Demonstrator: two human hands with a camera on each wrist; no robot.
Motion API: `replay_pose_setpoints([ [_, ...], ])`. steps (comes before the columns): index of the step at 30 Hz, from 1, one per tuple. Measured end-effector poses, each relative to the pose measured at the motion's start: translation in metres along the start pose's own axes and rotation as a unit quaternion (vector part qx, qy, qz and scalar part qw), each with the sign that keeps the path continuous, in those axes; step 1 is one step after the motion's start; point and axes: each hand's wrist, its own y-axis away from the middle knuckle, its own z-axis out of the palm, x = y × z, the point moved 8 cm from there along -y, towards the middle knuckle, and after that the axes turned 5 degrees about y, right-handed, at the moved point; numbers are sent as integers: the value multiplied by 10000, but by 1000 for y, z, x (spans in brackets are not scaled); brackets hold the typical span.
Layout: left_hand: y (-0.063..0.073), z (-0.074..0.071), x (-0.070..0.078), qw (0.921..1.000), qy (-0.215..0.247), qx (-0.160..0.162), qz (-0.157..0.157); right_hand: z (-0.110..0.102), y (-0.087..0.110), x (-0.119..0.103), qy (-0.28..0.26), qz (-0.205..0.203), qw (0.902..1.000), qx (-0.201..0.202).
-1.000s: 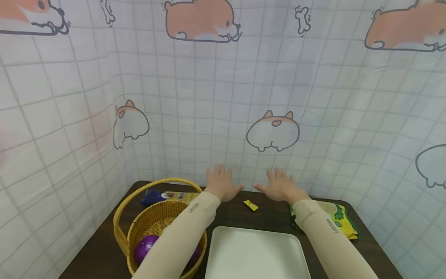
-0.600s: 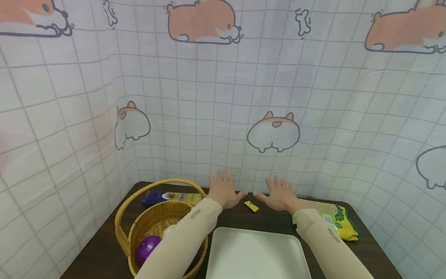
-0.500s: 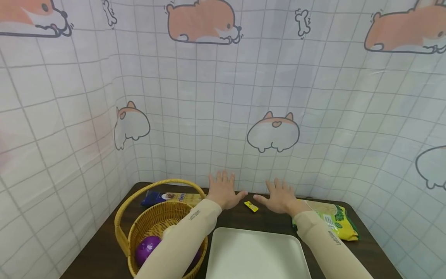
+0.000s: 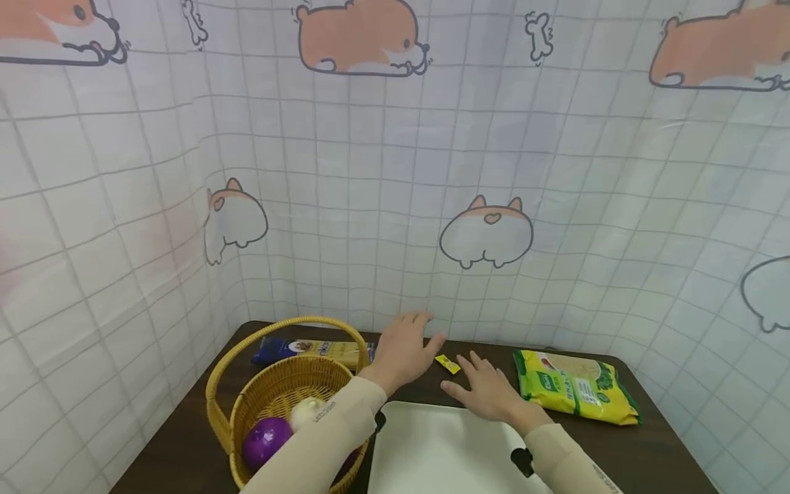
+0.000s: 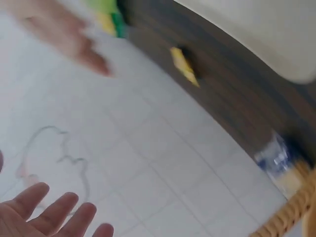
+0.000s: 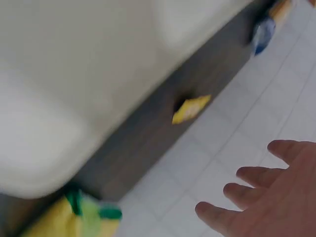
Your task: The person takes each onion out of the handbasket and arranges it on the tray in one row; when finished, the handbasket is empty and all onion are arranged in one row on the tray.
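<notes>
The left grip point(image 4: 404, 350) is wide and loosely spread; the right grip point(image 4: 487, 390) is wide too. Between them a small yellow packet point(image 4: 448, 364) lies on the dark surface point(image 4: 648, 460), beyond the white tray point(image 4: 444, 453). Only the head view shows the round purple thing point(image 4: 267, 441) inside the basket point(image 4: 290, 384) and the whole green-and-yellow bag point(image 4: 574, 387); both wrist views crop that bag.

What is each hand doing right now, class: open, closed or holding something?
Left hand: open, holding nothing, near the small yellow packet.
Right hand: open, holding nothing, also near that packet.
</notes>
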Motion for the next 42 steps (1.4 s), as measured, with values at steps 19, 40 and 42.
replay_pose_setpoints([
  [19,90,-131,-17,9686,1610,1828,491,59,17,-138,-1788,-1588,9669,885],
  [40,209,-220,-137,8215,2514,5010,-1044,63,30,-207,-493,-2811,9474,1449],
  [42,216,-216,-164,8161,2722,4816,-1674,64,31,-210,-418,-2904,9480,1236],
])
